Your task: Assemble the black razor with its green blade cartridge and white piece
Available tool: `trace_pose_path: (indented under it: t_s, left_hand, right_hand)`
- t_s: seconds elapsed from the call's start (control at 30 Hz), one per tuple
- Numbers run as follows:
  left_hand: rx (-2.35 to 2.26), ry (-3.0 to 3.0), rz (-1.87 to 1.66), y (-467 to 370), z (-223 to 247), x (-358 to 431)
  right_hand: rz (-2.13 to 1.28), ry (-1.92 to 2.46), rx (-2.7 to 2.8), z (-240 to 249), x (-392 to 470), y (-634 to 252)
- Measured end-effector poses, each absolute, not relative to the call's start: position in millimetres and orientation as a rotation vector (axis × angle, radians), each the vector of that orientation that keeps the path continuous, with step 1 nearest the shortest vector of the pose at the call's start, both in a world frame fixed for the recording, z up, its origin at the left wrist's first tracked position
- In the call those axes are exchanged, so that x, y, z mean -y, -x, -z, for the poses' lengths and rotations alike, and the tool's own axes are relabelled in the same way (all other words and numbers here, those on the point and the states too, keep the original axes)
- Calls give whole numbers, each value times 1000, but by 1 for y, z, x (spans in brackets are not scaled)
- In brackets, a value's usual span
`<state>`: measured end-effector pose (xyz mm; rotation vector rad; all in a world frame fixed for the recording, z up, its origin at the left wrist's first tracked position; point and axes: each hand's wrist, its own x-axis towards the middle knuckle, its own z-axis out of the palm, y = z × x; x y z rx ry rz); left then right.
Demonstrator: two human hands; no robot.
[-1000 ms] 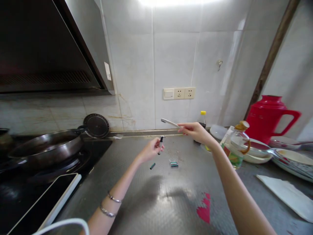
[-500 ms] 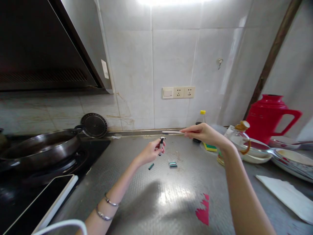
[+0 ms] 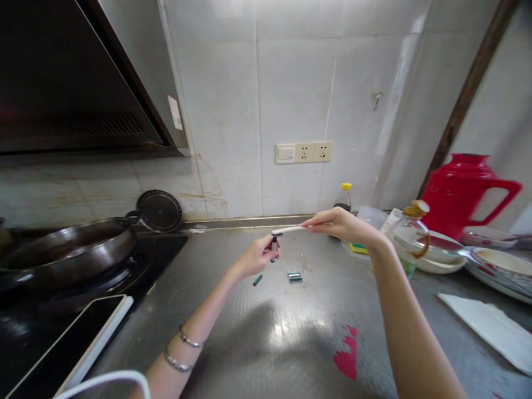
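Note:
My left hand (image 3: 254, 256) is closed around a small upright black-and-silver cylinder (image 3: 274, 252), whose exact kind I cannot make out. From the right, my right hand (image 3: 334, 224) pinches the handle of a white toothbrush (image 3: 288, 229), held almost level. Its dark bristles point down at the cylinder's top end and appear to touch it. On the metal counter (image 3: 233, 343) below lies one small dark green cylinder (image 3: 257, 280). A pair of similar green and silver pieces (image 3: 295, 277), like small batteries, rests to its right.
A pan (image 3: 70, 249) stands on the hob at left, near a phone-like slab (image 3: 91, 332). On the right are a red jug (image 3: 461, 191), a glass pot (image 3: 409, 233), bowls, plates (image 3: 502, 271) and a white cloth (image 3: 486, 327). A yellow-capped bottle (image 3: 344, 197) stands by the wall.
The toothbrush has moved slightly left and down with my right hand, bringing its bristles onto the cylinder's top. My left hand has barely moved.

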<state>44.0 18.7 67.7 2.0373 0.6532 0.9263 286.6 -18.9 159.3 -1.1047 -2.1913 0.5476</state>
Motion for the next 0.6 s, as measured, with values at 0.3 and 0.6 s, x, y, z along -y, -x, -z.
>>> trace_pose_path:
  t_s: [0.3, 0.6]
  left_hand:
    - [-673, -2098, -929, -43, -66, -20]
    - [-697, -2244, -968, -46, -64, -19]
  right_hand:
    - [-470, 1112, 2162, -161, 22, -285]
    - [-473, 1108, 2196, -159, 19, -287]
